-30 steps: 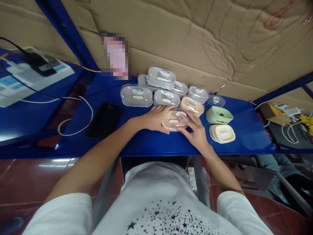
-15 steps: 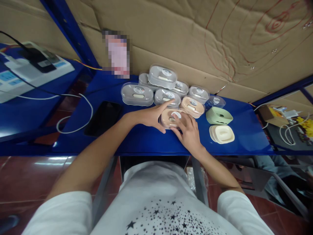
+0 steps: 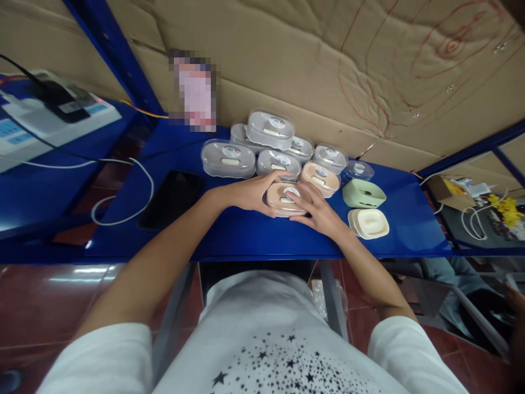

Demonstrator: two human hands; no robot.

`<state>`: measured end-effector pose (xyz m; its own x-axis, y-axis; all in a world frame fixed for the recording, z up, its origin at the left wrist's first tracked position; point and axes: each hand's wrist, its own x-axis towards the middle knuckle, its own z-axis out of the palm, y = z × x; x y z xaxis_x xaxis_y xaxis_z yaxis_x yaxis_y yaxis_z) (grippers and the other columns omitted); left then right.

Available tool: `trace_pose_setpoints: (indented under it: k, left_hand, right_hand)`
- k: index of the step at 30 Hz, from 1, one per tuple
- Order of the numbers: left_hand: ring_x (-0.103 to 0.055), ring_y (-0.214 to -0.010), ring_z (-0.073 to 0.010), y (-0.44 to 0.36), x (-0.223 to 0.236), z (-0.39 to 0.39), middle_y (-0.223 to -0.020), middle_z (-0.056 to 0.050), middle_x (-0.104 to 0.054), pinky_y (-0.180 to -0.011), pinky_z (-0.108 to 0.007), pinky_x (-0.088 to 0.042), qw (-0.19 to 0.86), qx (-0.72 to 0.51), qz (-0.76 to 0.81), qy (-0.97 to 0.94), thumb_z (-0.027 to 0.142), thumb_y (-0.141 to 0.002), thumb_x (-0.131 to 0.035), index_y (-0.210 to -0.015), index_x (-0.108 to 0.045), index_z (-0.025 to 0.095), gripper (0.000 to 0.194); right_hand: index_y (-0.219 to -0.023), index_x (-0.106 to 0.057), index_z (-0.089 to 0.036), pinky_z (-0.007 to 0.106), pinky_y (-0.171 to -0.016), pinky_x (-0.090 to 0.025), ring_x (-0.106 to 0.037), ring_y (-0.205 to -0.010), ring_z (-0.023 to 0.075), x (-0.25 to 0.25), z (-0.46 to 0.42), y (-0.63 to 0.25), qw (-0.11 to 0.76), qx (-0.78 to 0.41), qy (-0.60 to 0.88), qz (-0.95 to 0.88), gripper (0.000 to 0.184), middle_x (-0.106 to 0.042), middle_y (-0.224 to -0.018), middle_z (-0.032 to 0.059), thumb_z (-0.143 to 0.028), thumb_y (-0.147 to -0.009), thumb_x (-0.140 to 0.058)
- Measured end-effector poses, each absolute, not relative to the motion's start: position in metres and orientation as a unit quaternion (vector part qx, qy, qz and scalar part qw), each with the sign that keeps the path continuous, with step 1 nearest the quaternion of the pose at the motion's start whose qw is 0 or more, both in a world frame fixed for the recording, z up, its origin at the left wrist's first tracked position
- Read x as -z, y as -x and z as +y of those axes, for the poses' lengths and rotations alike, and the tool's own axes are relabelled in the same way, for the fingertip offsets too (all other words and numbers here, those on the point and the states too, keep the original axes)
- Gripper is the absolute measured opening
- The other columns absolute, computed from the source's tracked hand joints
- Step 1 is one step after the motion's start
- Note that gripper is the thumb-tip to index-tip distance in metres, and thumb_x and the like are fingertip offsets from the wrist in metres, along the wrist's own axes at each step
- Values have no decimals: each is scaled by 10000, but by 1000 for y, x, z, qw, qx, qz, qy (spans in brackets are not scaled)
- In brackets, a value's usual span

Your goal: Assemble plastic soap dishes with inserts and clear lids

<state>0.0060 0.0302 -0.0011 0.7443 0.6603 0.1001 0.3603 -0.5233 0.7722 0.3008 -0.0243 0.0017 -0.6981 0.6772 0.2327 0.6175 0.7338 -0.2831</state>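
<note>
A peach soap box with a clear lid [image 3: 283, 198] sits on the blue shelf [image 3: 246, 235] in front of me. My left hand [image 3: 250, 193] wraps its left end, fingers curled round it. The box's right side and front are gripped by my right hand [image 3: 315, 210], with fingers resting on the lid. Behind it stand several grey lidded boxes [image 3: 228, 158] and another peach box [image 3: 320, 178]. To the right lie a green box base [image 3: 363, 193], a cream tray [image 3: 368, 223] and a loose clear lid [image 3: 357, 170].
A black phone [image 3: 170, 198] lies flat at the left, beside a white cable [image 3: 123, 216]. Cardboard [image 3: 328, 65] lines the wall behind. A white device [image 3: 53, 117] sits on the far left shelf. Another person's hand [image 3: 515, 306] shows at the lower right edge.
Both hands have closed in round the peach box; my right hand slid from its right edge onto the lid and front. The box shifted slightly left.
</note>
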Motion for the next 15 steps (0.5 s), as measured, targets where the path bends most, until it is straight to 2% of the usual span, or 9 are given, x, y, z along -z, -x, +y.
trace_pose_setpoints:
  k: [3,6,9,12,15]
  left_hand:
    - [-460,-1575,-344,-9,0,28,-1717,-153,-427,-1252,-491,-426,394,-212,278,-850,451,-733,-918,-1654,-282,280,1132]
    - [-459,-1571,-349,-13,-6,25,-1734,-159,-390,-1253,-507,-432,406,-262,261,-835,480,-752,-915,-1670,-264,292,1141]
    - [-490,-1540,-330,-15,-15,22,-1741,-152,-365,-1236,-510,-461,412,-349,268,-798,488,-838,-858,-1684,-238,325,1062]
    - [-549,-1473,-301,-16,-19,21,-1709,-131,-413,-1216,-498,-486,384,-386,300,-783,463,-919,-787,-1663,-293,330,903]
    - [-603,-1400,-287,-19,-17,21,-1670,-113,-472,-1184,-493,-516,364,-370,308,-798,433,-954,-744,-1619,-374,314,770]
  right_hand:
    - [-1691,-434,-384,620,-1330,-355,-378,-1629,350,-3,-29,-305,174,-68,332,-924,723,-452,-1711,105,-534,-1026,-674]
    - [-1671,-466,-396,612,-1339,-348,-358,-1645,328,-18,-27,-318,176,-36,347,-921,676,-456,-1718,68,-543,-1039,-655]
    - [-1646,-502,-402,628,-1349,-310,-350,-1649,337,-43,-1,-341,186,11,409,-893,647,-465,-1716,41,-590,-1041,-633]
    - [-1651,-505,-319,621,-1348,-293,-383,-1630,350,-63,48,-366,203,40,460,-863,710,-475,-1710,93,-665,-1037,-590]
    - [-1645,-511,-238,589,-1349,-293,-391,-1626,348,-67,99,-376,190,25,468,-863,789,-473,-1711,131,-730,-1029,-547]
